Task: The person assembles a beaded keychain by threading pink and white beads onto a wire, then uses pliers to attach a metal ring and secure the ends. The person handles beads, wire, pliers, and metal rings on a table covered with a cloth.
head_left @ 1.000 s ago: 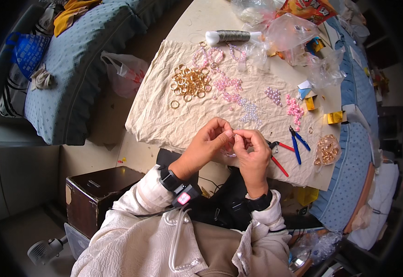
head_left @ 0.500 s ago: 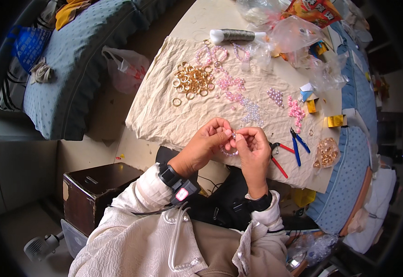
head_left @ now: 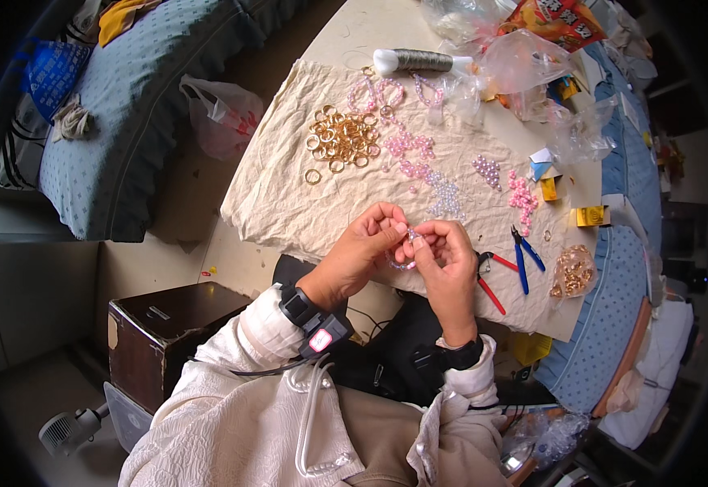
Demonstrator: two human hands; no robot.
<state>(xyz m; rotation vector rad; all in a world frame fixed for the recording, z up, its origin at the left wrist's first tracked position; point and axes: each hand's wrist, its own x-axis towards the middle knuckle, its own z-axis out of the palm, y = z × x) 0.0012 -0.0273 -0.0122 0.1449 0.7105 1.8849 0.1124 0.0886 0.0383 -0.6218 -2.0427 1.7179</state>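
Close together over the near edge of a cream cloth, my left hand and my right hand pinch a beaded strand between thumbs and fingertips. Pale pink and clear beads curve below the fingers. The exact spot being gripped is partly covered by the fingertips. Beyond my hands lie loose clear beads and pink beads. Right of my right hand rest red-handled pliers and blue-handled cutters.
Gold rings are piled at the cloth's left. Purple beads, small pink beads and a bag of gold parts lie to the right. A thread spool, finished beaded loops and plastic bags are at the back.
Both hands keep their pinch on the beaded strand, with only slight finger movement. The view has shifted a little.
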